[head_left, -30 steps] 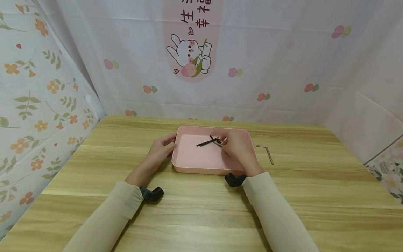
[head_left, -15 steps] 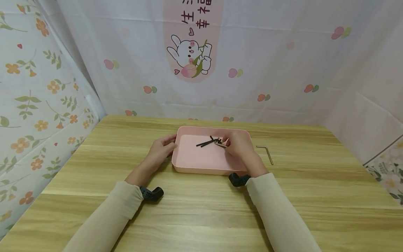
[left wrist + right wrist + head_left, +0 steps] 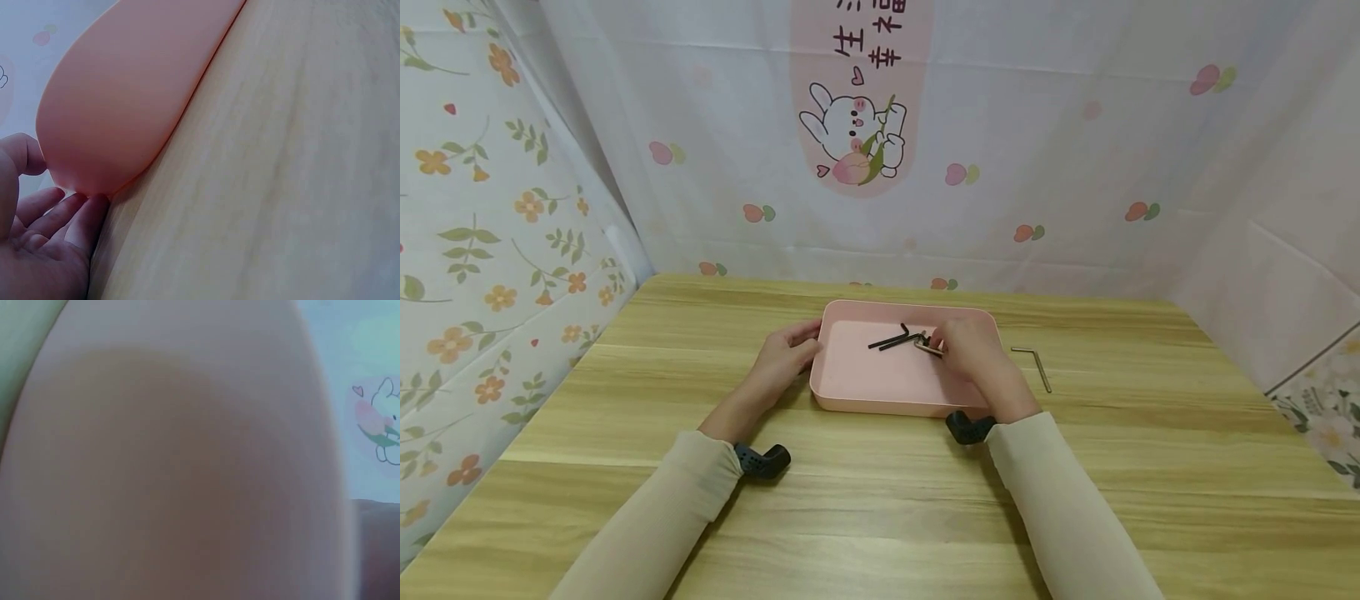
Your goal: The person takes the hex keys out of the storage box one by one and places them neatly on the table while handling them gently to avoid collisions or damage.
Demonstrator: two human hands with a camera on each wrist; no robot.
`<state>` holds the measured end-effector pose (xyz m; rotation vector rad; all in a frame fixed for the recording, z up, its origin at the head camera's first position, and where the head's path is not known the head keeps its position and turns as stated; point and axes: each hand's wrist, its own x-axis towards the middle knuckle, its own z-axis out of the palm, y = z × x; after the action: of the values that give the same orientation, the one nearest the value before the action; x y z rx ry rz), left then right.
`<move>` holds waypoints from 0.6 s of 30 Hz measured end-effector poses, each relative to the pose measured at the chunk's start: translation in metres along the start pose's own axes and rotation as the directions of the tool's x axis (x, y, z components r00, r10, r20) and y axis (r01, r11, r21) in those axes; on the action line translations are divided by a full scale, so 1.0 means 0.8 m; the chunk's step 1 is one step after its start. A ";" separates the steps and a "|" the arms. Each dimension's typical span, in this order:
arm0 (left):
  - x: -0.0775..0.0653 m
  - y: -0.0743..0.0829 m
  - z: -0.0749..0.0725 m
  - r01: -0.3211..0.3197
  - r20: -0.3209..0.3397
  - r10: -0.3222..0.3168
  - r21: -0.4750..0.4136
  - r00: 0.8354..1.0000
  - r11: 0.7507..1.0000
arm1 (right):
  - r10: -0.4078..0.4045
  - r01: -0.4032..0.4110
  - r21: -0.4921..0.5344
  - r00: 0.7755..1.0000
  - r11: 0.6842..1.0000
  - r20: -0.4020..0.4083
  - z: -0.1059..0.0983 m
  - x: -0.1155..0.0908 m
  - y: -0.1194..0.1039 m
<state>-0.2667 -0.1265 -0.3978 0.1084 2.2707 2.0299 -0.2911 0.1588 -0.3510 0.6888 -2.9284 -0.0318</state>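
Note:
A shallow pink tray (image 3: 872, 375) lies on the table, holding black hex keys (image 3: 891, 340) and a brass-coloured hex key (image 3: 928, 349). My left hand (image 3: 781, 358) holds the tray's left side, thumb at the rim. In the left wrist view the fingertips (image 3: 94, 203) meet the outer wall. Inside the tray at the right, my right hand (image 3: 973, 354) has its fingers curled around the near end of the brass-coloured key, beside the black ones. The hand hides part of the pile. Blurred pink tray wall (image 3: 175, 456) fills most of the right wrist view.
Another brass-coloured L-shaped hex key (image 3: 1037, 367) lies on the wooden table (image 3: 880, 500) just right of the tray. A white printed curtain (image 3: 1037, 150) hangs behind the table's far edge, and a floral one (image 3: 490, 250) hangs at the left.
My right hand has drawn slightly to the right within the tray, and the brass-coloured key beside its fingers has shifted right, showing more clearly. The left hand and the tray stay put.

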 end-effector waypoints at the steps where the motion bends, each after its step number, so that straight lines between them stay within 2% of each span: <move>1: 0.000 0.000 0.000 0.000 0.000 0.000 -0.001 1.000 1.000 | 0.003 -0.003 -0.007 1.000 1.000 0.021 -0.001 0.000 0.000; 5: 0.000 0.000 0.000 0.005 -0.005 -0.005 0.003 1.000 1.000 | 0.013 -0.009 -0.050 0.996 0.999 0.092 -0.007 -0.001 0.001; 8: 0.000 0.000 -0.001 0.009 -0.007 -0.009 0.006 1.000 1.000 | 0.026 -0.022 -0.031 0.991 0.999 0.133 -0.009 -0.001 0.001; 14: 0.000 0.001 0.000 0.020 -0.005 -0.020 -0.004 1.000 1.000 | 0.064 -0.071 0.048 0.989 0.996 0.130 -0.008 -0.003 0.004; 18: -0.001 0.003 0.002 0.027 -0.006 -0.027 -0.006 1.000 1.000 | 0.065 -0.073 0.085 0.993 0.994 0.099 -0.005 -0.005 0.008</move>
<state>-0.2655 -0.1251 -0.3952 0.0709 2.2578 2.0264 -0.2901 0.1661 -0.3468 0.6140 -3.0605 0.0739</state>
